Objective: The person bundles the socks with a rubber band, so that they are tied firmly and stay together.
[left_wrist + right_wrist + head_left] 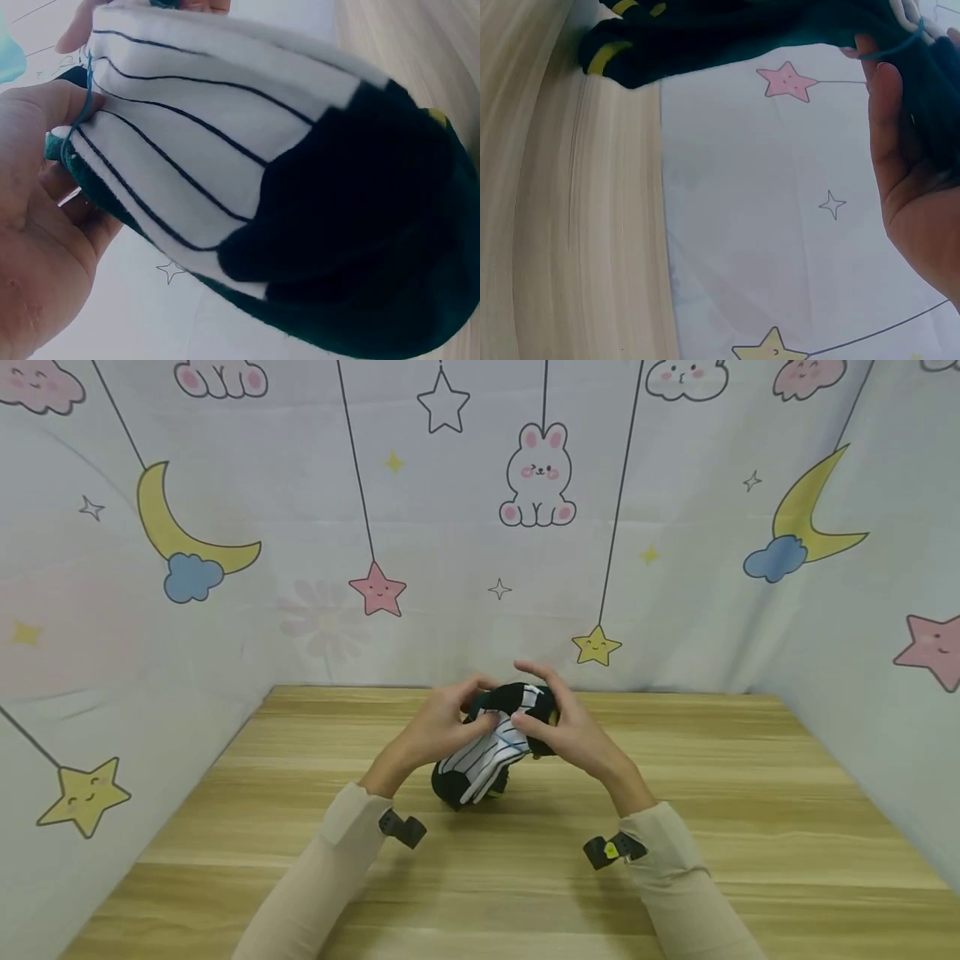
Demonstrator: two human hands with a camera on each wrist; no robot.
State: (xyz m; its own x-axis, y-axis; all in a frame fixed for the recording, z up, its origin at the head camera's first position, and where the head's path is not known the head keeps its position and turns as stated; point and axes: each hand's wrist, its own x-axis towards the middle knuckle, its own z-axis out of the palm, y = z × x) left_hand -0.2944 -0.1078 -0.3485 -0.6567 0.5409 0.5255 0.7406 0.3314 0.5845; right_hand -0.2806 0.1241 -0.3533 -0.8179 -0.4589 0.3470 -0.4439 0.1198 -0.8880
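Note:
Between both hands is a bundle of socks (480,764), white with thin black stripes and black ends, tilted with its lower end close over the table. A thin blue-green band (89,90) runs round its gathered middle. In the right wrist view, a dark sock (727,52) in the bundle shows yellow stripes at its tip. My left hand (438,724) grips the bundle's left side, thumb in front at the band and fingers behind. My right hand (583,741) holds the upper right part between thumb and fingers, with one finger raised off the fabric.
A wood-grain table (300,860) lies beneath the hands. Behind it and at both sides hangs a white cloth (465,543) printed with stars, moons and a rabbit. Each wrist carries a small black camera, one near the left cuff (348,814), one near the right cuff (663,843).

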